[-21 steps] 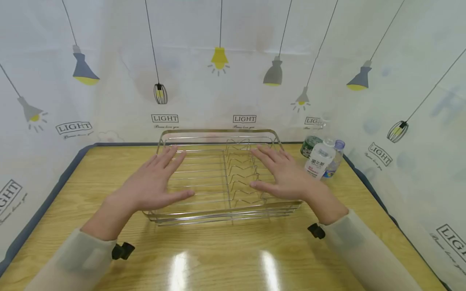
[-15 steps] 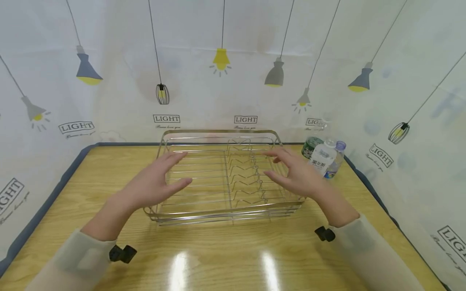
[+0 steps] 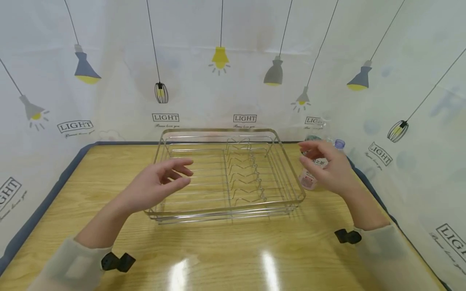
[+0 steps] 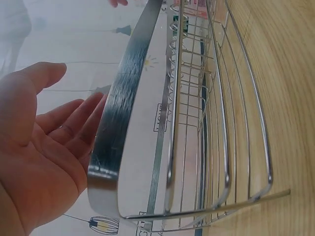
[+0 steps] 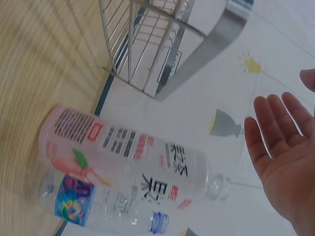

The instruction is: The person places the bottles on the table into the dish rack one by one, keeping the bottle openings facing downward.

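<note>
A wire dish rack (image 3: 218,130) with a flat metal rim stands on the wooden table. Over its left part hovers my left hand (image 3: 154,186), fingers loosely bent and holding nothing. In the left wrist view, the fingers of this hand (image 4: 49,142) lie alongside the rim. My right hand (image 3: 333,169) is beyond the rack's right side, overlapping a clear bottle with a pinkish-white label (image 3: 308,180) in the head view. The right wrist view shows that bottle (image 5: 123,152) upright, and my right hand (image 5: 290,152) above its open neck, its palm bare.
Beside the labelled bottle is a smaller bottle with a purple-blue cap (image 3: 339,144). A green tin (image 3: 312,138) shows partly behind my right hand. A lamp-printed sheet (image 3: 204,93) hangs around the table's back and sides. Zigzag wire dividers (image 3: 243,178) fill the rack's right half.
My right hand has moved right, from over the rack to the bottles, hiding part of them. My left hand stays over the rack, its fingers more bent than before.
</note>
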The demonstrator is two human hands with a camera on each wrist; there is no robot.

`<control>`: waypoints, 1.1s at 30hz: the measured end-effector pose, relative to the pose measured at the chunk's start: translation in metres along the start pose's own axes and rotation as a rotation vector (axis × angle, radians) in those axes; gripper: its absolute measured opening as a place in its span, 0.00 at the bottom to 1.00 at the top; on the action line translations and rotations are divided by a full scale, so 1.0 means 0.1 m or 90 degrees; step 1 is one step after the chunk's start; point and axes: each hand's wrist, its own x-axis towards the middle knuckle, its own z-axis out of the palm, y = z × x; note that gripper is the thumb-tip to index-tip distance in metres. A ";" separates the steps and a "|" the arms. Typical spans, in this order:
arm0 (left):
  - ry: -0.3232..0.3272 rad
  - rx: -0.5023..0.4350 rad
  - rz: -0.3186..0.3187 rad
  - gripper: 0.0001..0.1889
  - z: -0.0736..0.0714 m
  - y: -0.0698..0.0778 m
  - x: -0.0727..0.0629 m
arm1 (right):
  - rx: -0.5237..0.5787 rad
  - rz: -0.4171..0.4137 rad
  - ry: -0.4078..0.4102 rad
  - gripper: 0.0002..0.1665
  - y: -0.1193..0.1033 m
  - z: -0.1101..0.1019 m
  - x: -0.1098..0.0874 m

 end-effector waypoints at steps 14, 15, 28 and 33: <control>0.002 -0.023 -0.002 0.25 0.01 -0.04 -0.06 | 0.042 0.118 0.181 0.25 0.25 -0.37 -0.06; 0.004 -0.024 -0.002 0.25 0.01 -0.05 -0.06 | 0.048 0.129 0.186 0.26 0.29 -0.39 -0.06; -0.007 -0.053 -0.013 0.25 0.00 -0.07 -0.05 | 0.027 0.257 0.042 0.41 0.76 -0.41 -0.18; -0.005 -0.057 -0.016 0.25 0.00 -0.06 -0.05 | -0.004 0.276 -0.005 0.46 0.82 -0.38 -0.21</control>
